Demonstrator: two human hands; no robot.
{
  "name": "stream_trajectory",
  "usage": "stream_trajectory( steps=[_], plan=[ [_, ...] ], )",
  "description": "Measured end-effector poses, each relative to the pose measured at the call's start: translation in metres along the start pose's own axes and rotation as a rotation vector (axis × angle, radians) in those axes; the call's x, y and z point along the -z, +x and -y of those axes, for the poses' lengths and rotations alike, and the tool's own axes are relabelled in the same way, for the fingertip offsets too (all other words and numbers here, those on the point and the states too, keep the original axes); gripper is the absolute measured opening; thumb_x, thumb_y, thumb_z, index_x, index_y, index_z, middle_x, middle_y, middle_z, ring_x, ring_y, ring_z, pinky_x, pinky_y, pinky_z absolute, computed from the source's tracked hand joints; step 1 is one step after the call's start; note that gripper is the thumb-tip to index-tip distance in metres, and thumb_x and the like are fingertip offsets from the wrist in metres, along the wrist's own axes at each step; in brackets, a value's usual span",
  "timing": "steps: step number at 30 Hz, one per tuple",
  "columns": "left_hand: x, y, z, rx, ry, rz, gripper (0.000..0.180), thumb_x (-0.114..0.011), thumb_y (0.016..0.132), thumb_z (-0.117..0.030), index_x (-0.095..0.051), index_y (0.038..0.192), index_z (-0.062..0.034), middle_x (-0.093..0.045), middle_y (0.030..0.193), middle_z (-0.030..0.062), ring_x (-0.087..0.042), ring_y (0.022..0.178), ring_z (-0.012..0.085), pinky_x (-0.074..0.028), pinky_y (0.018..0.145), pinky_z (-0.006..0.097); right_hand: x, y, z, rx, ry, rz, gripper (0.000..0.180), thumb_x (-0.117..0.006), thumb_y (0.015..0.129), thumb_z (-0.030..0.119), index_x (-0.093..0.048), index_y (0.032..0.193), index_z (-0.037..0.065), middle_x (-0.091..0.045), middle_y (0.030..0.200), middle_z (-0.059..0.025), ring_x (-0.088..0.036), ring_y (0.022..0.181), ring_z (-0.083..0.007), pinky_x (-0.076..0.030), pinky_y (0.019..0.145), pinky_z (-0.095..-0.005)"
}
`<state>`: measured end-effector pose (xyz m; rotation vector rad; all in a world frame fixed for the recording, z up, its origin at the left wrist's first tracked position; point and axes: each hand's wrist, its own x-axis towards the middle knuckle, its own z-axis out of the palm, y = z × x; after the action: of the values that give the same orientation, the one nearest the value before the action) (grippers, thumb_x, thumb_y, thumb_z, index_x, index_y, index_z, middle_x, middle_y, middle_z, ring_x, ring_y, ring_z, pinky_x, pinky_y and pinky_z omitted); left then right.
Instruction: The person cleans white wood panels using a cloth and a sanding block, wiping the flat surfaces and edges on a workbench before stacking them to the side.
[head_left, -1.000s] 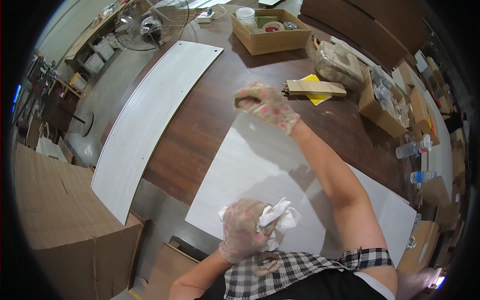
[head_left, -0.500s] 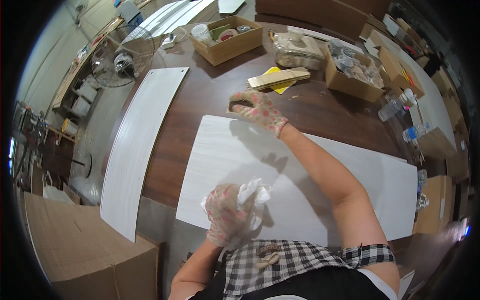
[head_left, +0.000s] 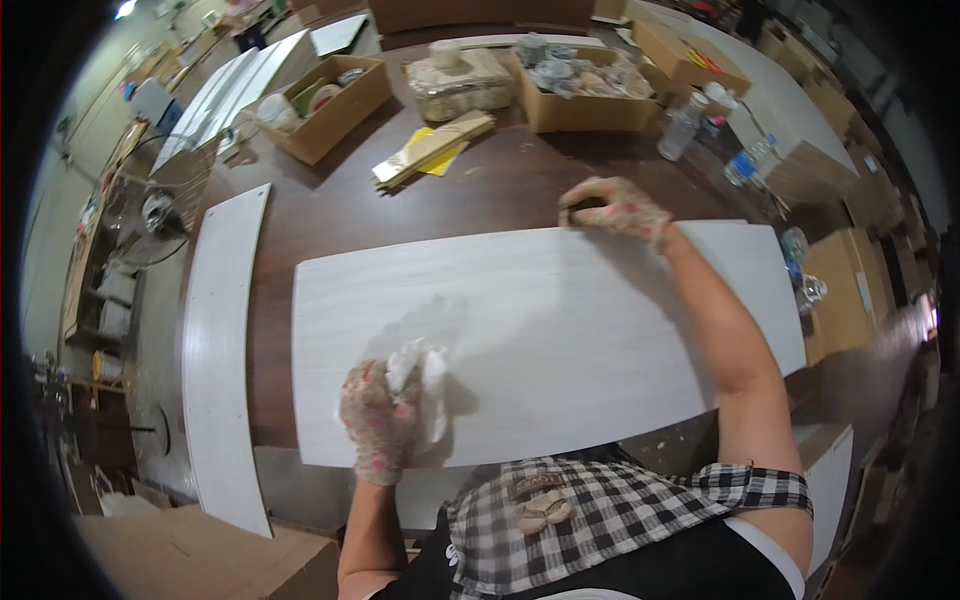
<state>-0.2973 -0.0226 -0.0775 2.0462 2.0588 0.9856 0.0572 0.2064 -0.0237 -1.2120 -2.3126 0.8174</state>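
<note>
A white board with faint wood grain (head_left: 520, 320) lies flat on the dark brown table in front of me. My left hand (head_left: 378, 415), in a knit glove with pink spots, is closed on a crumpled white cloth (head_left: 432, 390) near the board's left front part. At the board's far edge, right of the middle, my right hand (head_left: 622, 210) wears a matching glove. Its thumb and fingers curve together in a pinch around a dark gap, and what they hold, if anything, I cannot make out. A second white board peeks out under the first at the right.
A narrow white board (head_left: 222, 340) lies along the table's left side. Farther back are a cardboard box of tape and jars (head_left: 330, 120), wood strips (head_left: 435, 150), a wrapped bundle (head_left: 455, 85), and a box of plastic bags (head_left: 590, 110). Water bottles (head_left: 685, 125) stand at the right.
My view has turned rightward. My right hand has moved right along the board's far edge. My left hand still holds the cloth and is farther onto the board's left part.
</note>
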Motion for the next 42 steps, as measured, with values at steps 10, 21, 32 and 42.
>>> stream_trajectory(
  steps=[10, 21, 32, 42],
  plan=[
    [-0.016, 0.038, 0.045, -0.027, -0.124, -0.042, 0.019, -0.069, 0.082, -0.015, -0.06, 0.088, 0.0011, -0.059, 0.083, 0.0184, -0.057, 0.08, 0.0394, -0.047, 0.07, 0.044, 0.164, -0.134, -0.124, -0.408, 0.104, -0.917, 0.038, -0.071, 0.083, 0.028, -0.068, 0.109, 0.0, -0.07, 0.097, -0.0079, -0.063, 0.087, -0.0137, -0.049, 0.079, -0.0267],
    [-0.053, 0.024, -0.083, -0.198, -0.011, -0.063, 0.021, -0.069, 0.081, -0.013, -0.058, 0.092, 0.0004, -0.059, 0.09, 0.018, -0.057, 0.085, 0.0379, -0.046, 0.074, 0.042, 0.234, -0.283, -0.252, -0.883, -0.535, -0.904, 0.037, -0.074, 0.072, 0.036, -0.068, 0.097, 0.01, -0.069, 0.101, -0.0163, -0.064, 0.097, -0.0335, -0.05, 0.087, -0.0394],
    [-0.037, 0.013, -0.067, -0.05, -0.065, -0.164, 0.018, -0.069, 0.083, -0.009, -0.06, 0.094, 0.002, -0.06, 0.087, 0.016, -0.057, 0.086, 0.0348, -0.046, 0.078, 0.039, 0.202, -0.287, -0.269, -0.744, -0.647, -0.914, 0.025, -0.069, 0.081, 0.029, -0.069, 0.095, 0.008, -0.066, 0.097, -0.0151, -0.062, 0.096, -0.0308, -0.048, 0.087, -0.0384],
    [-0.101, 0.069, -0.254, -0.492, -0.052, 0.176, 0.041, -0.072, 0.075, -0.032, -0.064, 0.111, -0.0129, -0.063, 0.116, 0.0103, -0.057, 0.116, 0.0352, -0.046, 0.095, 0.047, 0.081, -0.277, -0.001, -0.092, -0.518, -0.137, 0.067, -0.062, 0.087, 0.021, -0.035, 0.146, 0.007, -0.028, 0.151, -0.0246, -0.029, 0.14, -0.0387, -0.022, 0.115, -0.0487]
  ],
)
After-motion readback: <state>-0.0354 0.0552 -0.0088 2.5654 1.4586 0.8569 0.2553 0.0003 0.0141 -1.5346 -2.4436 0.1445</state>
